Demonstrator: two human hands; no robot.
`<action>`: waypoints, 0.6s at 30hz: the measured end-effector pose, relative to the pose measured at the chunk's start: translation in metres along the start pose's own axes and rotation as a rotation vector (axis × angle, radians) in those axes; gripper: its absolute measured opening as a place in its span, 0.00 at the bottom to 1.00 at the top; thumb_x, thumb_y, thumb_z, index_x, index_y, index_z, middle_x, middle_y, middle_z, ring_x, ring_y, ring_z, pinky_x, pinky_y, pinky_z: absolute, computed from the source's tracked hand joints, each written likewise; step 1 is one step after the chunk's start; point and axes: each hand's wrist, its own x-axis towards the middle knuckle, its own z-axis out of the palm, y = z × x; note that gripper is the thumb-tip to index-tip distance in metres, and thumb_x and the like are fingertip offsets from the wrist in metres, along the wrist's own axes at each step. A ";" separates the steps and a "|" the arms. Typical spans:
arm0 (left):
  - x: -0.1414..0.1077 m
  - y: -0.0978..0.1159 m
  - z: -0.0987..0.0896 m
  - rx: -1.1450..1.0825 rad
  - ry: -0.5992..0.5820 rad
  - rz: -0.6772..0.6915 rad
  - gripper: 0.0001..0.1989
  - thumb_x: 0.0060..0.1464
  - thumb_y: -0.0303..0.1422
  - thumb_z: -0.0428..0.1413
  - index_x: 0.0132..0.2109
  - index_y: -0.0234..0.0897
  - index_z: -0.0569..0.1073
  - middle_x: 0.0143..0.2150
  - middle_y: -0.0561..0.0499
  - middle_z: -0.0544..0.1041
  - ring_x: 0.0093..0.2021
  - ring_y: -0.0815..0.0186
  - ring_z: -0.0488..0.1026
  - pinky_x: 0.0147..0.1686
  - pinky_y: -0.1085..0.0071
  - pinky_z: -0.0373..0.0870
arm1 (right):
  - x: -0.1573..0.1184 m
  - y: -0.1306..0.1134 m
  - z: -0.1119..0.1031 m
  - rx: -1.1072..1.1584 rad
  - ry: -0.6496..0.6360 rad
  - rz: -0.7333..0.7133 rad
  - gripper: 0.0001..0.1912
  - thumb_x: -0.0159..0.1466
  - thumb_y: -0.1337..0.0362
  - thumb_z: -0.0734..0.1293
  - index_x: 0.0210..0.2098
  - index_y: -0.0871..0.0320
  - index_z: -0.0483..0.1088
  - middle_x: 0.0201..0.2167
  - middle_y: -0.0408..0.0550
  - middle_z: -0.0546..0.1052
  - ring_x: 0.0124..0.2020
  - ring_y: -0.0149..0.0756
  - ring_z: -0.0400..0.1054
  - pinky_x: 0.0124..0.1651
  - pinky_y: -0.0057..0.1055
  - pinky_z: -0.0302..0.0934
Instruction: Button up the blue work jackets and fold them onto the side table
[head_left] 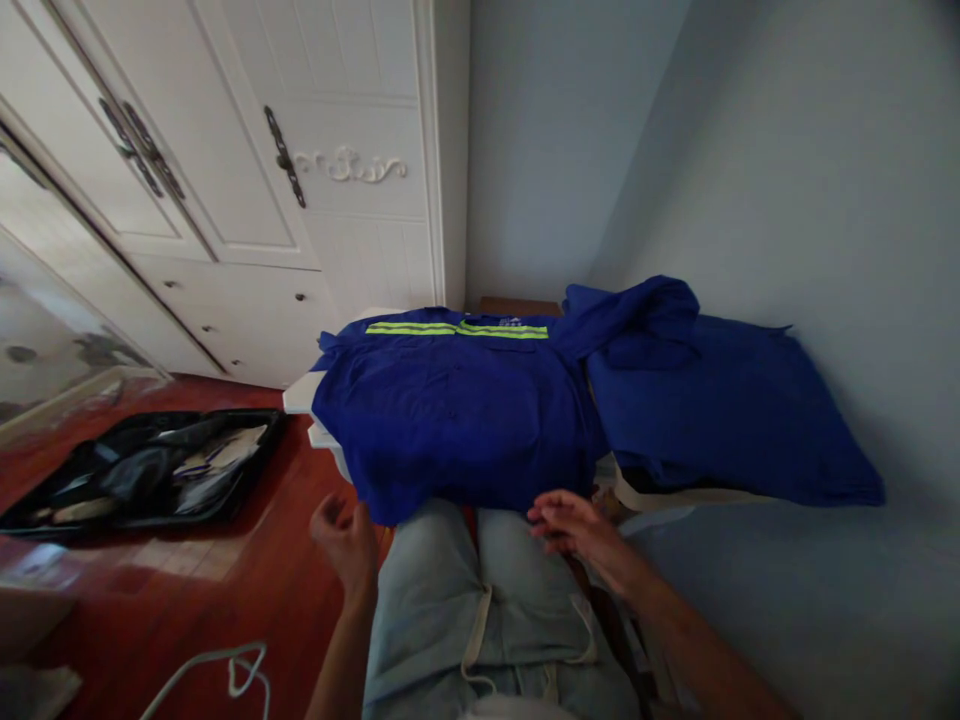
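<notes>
A blue work shirt point(457, 420) with yellow-green reflective stripes is spread flat over a small white table point(301, 392), its lower edge hanging toward my lap. One sleeve point(652, 310) lies bent to the right, on top of other blue clothing point(727, 410). My left hand point(346, 540) is just off the shirt's lower left corner, fingers loosely curled and apart, holding nothing. Close to the lower right part of the hem is my right hand point(574, 525), its fingers half bent and spread, with nothing in them. Whether its fingertips touch the cloth is hard to tell.
An open black suitcase point(150, 470) with packed items lies on the red wooden floor point(285, 590) at left. Behind stands a white wardrobe point(360, 240). A white cable point(210, 657) runs along the floor. The grey wall point(810, 180) bounds the right side.
</notes>
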 end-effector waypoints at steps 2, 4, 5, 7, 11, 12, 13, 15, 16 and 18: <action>0.009 0.035 0.018 0.035 -0.048 0.206 0.14 0.52 0.39 0.57 0.46 0.40 0.72 0.53 0.44 0.71 0.56 0.55 0.69 0.53 0.56 0.70 | 0.018 -0.045 0.010 -0.227 0.010 -0.308 0.23 0.58 0.48 0.70 0.44 0.59 0.71 0.47 0.52 0.75 0.46 0.36 0.72 0.44 0.30 0.69; 0.023 0.070 0.045 0.182 -0.221 0.585 0.17 0.58 0.41 0.53 0.50 0.36 0.72 0.58 0.40 0.70 0.60 0.55 0.67 0.58 0.56 0.66 | 0.047 -0.085 0.024 -0.454 0.074 -0.588 0.20 0.63 0.50 0.66 0.47 0.58 0.72 0.48 0.51 0.75 0.50 0.36 0.70 0.53 0.34 0.66; 0.031 0.084 0.060 0.267 -0.278 0.723 0.19 0.60 0.42 0.51 0.53 0.35 0.71 0.60 0.39 0.69 0.63 0.56 0.64 0.61 0.56 0.62 | 0.065 -0.100 0.031 -0.561 0.103 -0.692 0.20 0.64 0.51 0.65 0.49 0.57 0.71 0.51 0.51 0.74 0.53 0.36 0.69 0.57 0.36 0.65; 0.050 0.104 0.087 0.474 -0.383 0.859 0.24 0.63 0.43 0.47 0.59 0.32 0.68 0.66 0.37 0.64 0.69 0.54 0.54 0.66 0.55 0.53 | 0.100 -0.118 0.042 -0.794 0.179 -0.795 0.22 0.64 0.55 0.64 0.55 0.58 0.69 0.57 0.52 0.70 0.60 0.39 0.64 0.65 0.40 0.58; 0.085 0.105 0.109 0.875 -0.581 0.743 0.31 0.65 0.48 0.42 0.64 0.30 0.65 0.69 0.35 0.59 0.71 0.49 0.49 0.67 0.48 0.44 | 0.142 -0.111 0.035 -1.264 0.096 -0.644 0.30 0.66 0.53 0.63 0.64 0.61 0.62 0.68 0.55 0.55 0.70 0.47 0.46 0.72 0.49 0.40; 0.091 0.101 0.107 0.919 -0.617 0.723 0.32 0.65 0.49 0.40 0.65 0.30 0.63 0.69 0.36 0.58 0.71 0.49 0.50 0.67 0.48 0.43 | 0.144 -0.105 0.028 -1.334 0.064 -0.597 0.31 0.67 0.51 0.62 0.65 0.60 0.61 0.69 0.54 0.52 0.71 0.47 0.43 0.72 0.51 0.37; 0.096 0.097 0.104 0.944 -0.645 0.714 0.32 0.66 0.49 0.39 0.66 0.31 0.62 0.70 0.36 0.57 0.71 0.50 0.50 0.67 0.49 0.43 | 0.144 -0.100 0.019 -1.380 0.042 -0.564 0.32 0.68 0.49 0.60 0.67 0.58 0.59 0.69 0.53 0.50 0.72 0.48 0.41 0.72 0.51 0.36; 0.103 0.091 0.097 0.950 -0.680 0.716 0.33 0.66 0.49 0.39 0.67 0.32 0.60 0.71 0.38 0.56 0.71 0.52 0.49 0.68 0.52 0.43 | 0.137 -0.094 0.001 -1.421 0.011 -0.537 0.33 0.70 0.47 0.57 0.68 0.56 0.56 0.70 0.51 0.46 0.72 0.46 0.38 0.73 0.51 0.34; 0.107 0.090 0.094 0.939 -0.692 0.712 0.32 0.66 0.48 0.39 0.67 0.32 0.61 0.71 0.38 0.56 0.71 0.52 0.49 0.68 0.52 0.43 | 0.132 -0.094 -0.008 -1.427 -0.001 -0.527 0.33 0.70 0.47 0.57 0.69 0.55 0.54 0.71 0.51 0.45 0.73 0.45 0.37 0.73 0.50 0.32; 0.117 0.090 0.090 0.882 -0.721 0.692 0.31 0.65 0.48 0.39 0.66 0.32 0.63 0.70 0.38 0.57 0.71 0.51 0.51 0.67 0.51 0.45 | 0.121 -0.099 -0.023 -1.408 -0.032 -0.478 0.35 0.68 0.45 0.59 0.69 0.56 0.55 0.70 0.51 0.44 0.73 0.46 0.36 0.73 0.50 0.32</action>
